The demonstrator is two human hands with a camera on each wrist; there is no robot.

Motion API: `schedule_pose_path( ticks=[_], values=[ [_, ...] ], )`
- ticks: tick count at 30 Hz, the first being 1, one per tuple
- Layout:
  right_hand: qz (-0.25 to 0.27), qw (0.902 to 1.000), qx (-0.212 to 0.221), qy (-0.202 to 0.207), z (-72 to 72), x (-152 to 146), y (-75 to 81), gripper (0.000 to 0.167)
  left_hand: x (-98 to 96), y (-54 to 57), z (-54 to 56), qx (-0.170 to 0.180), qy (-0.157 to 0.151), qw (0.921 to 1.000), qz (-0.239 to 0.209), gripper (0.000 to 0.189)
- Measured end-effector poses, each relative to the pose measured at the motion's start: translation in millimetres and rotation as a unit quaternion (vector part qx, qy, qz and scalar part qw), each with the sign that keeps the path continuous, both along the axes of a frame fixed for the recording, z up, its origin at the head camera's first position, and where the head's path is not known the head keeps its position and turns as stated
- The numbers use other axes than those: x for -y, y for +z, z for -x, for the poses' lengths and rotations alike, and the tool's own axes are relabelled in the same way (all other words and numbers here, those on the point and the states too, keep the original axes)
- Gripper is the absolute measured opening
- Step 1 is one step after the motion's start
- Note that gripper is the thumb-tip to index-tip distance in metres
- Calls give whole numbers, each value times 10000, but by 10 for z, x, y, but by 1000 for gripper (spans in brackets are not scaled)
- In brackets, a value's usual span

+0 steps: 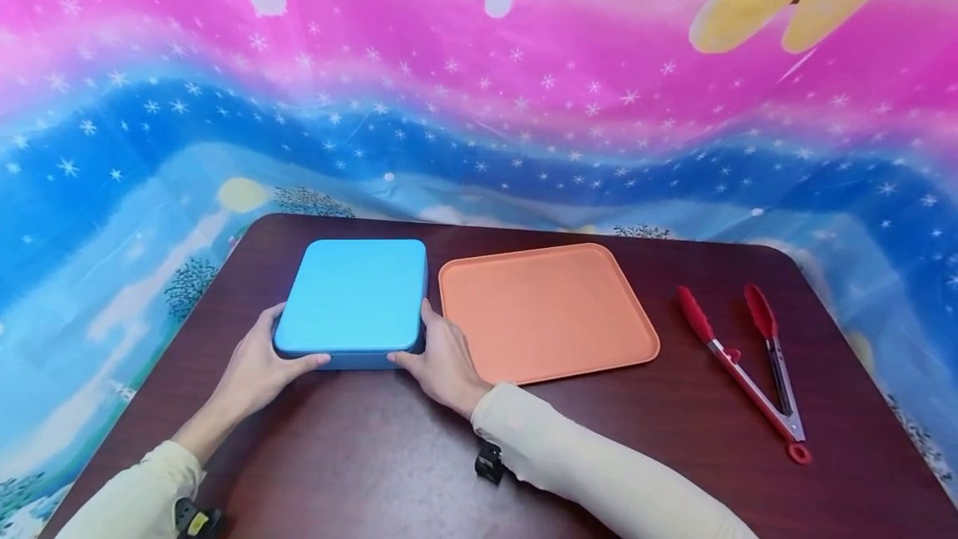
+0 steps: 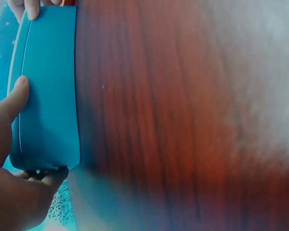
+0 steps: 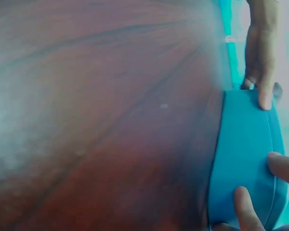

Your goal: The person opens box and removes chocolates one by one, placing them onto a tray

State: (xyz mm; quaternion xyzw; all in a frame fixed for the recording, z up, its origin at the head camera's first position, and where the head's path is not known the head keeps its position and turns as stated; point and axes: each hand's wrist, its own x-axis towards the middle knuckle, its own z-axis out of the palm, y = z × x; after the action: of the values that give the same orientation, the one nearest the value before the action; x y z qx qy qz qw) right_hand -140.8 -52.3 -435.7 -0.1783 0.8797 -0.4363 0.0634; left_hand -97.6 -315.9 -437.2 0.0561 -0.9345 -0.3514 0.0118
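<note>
A person's left hand [image 1: 258, 366] and right hand [image 1: 446, 363] grip opposite sides of a smooth light-blue box [image 1: 355, 294], square with rounded corners, thumbs on its near wall; the box sits left of centre on a dark reddish-brown wood-grained table [image 1: 359, 456]; just right lies a flat orange rectangular tray [image 1: 550, 314]; farther right, red-and-silver metal tongs [image 1: 753, 389] lie spread, tips pointing far; beyond hangs a pink-and-blue snowflake-printed cloth [image 1: 449, 65].

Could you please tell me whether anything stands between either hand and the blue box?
Nothing visible does: the left hand and right hand grip the blue box directly, from opposite sides; the orange tray lies to its right.
</note>
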Motion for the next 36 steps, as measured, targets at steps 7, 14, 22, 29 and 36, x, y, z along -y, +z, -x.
schedule_pose_path(
  ticks=[7,14,22,29,36],
  values=[
    [-384,9992,-46,-78,-67,22,-16,94,-26,-77,-28,-206,-159,9994,215,106],
    [-646,9970,-400,-152,-27,4,20,91,-66,-74,58,-589,-249,9975,298,100],
    [-670,9972,-307,-83,-2,-12,56,82,-63,-56,72,-610,-209,9975,289,98],
    [-806,9960,-331,-194,3,11,67,72,-30,-51,64,-452,-262,9985,174,101],
    [-649,9977,-75,-205,50,16,45,80,71,-8,79,43,-632,9970,-449,106]
  ],
)
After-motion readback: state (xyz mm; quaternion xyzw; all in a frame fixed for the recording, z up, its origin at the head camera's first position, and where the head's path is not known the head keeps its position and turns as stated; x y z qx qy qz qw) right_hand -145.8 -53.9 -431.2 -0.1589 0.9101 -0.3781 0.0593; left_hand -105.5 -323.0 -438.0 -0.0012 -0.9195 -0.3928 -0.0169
